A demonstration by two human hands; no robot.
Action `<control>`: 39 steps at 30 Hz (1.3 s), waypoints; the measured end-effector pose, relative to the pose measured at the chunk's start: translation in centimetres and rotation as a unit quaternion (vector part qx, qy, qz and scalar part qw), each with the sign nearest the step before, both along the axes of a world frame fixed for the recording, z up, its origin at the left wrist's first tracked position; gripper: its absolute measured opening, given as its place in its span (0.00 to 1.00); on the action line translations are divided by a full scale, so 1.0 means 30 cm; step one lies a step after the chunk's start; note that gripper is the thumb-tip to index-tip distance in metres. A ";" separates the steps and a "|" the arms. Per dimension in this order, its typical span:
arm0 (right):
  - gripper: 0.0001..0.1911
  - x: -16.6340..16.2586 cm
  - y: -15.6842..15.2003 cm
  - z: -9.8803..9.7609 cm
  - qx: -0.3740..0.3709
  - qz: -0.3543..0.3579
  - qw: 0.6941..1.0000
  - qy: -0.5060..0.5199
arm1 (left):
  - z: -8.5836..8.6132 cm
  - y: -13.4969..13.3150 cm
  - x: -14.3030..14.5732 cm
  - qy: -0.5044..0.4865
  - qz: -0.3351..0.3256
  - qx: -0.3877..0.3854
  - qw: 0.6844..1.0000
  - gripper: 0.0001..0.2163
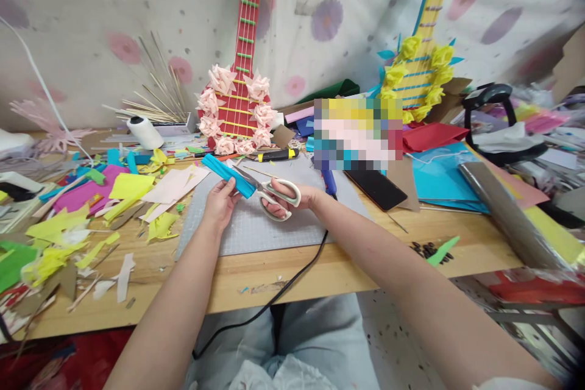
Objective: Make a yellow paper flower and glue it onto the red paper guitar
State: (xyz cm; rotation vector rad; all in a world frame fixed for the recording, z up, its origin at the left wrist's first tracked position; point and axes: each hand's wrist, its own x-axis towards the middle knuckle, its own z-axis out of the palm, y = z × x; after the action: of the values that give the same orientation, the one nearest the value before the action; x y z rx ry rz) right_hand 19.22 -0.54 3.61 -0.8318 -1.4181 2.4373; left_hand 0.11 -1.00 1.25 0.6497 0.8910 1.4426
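A folded strip of blue crepe paper (219, 169) is pinched in my left hand (221, 201), slanting down to the right above the grey cutting mat (205, 237). My right hand (287, 198) has its fingers through the pale handles of a pair of scissors (292, 187). The scissor blades point up and left and lie across the blue strip near its right end; I cannot tell how far the paper is cut. Behind the strip, a yellow-and-black utility knife (278, 155) rests at the mat's back edge.
A blue glue gun (328, 180) and a black phone (375, 187) lie right of my hands. A black cord (286, 286) hangs over the table's front edge. Paper scraps (132, 186) cover the left side. A red paper guitar (237, 97) with pink flowers stands behind.
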 end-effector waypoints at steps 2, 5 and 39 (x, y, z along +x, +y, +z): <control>0.33 0.010 -0.004 0.004 0.004 0.017 1.000 0.002 | 0.002 -0.003 0.002 0.008 -0.016 0.000 1.000 0.10; 0.34 0.013 -0.003 0.003 0.004 0.034 0.999 0.033 | 0.007 -0.012 0.010 0.024 -0.053 -0.002 0.998 0.10; 0.31 -0.107 0.066 -0.025 -0.010 -0.042 0.993 0.114 | -0.012 -0.012 0.038 0.073 -0.046 0.032 0.996 0.12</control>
State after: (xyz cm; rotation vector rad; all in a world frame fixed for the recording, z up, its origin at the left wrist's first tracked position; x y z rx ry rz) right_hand 16.02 1.43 2.84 -0.5830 -1.2527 2.3963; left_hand 1.26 -1.37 0.90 0.8426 0.9195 1.3572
